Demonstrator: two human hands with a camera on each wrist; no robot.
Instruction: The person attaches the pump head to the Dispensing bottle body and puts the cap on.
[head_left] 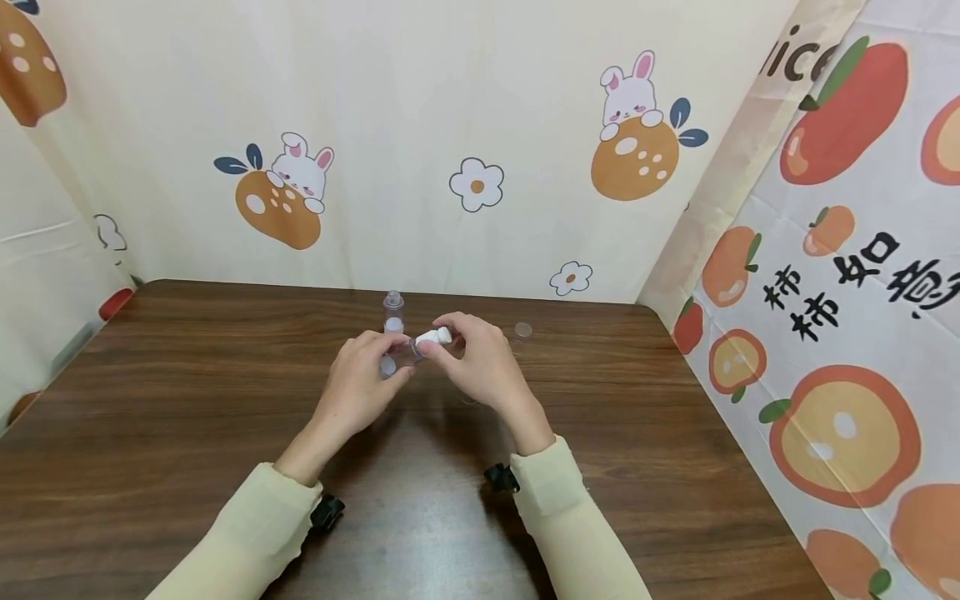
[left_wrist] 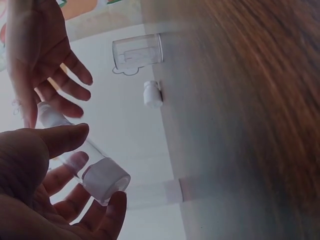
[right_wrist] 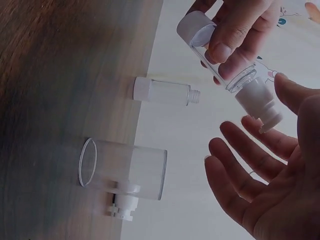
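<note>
My left hand (head_left: 360, 379) grips a clear bottle (right_wrist: 217, 57) with a white base (left_wrist: 106, 180), holding it tilted above the table. A white pump head (right_wrist: 257, 102) sits at the bottle's neck end, in line with it. Around that pump head, my right hand (head_left: 483, 358) has its fingers spread and loosely bent, the thumb close beside it. In the right wrist view a gap shows between those fingers and the pump head. Beyond the left hand, a second clear bottle (head_left: 393, 312) with a bare threaded neck stands upright on the table.
On the brown wooden table (head_left: 187, 400) a clear cylindrical cover (right_wrist: 125, 167) stands to the right. Near it is a loose white pump head (left_wrist: 152, 95), hidden behind my right hand in the head view. A patterned curtain (head_left: 390, 167) hangs along the table's back edge.
</note>
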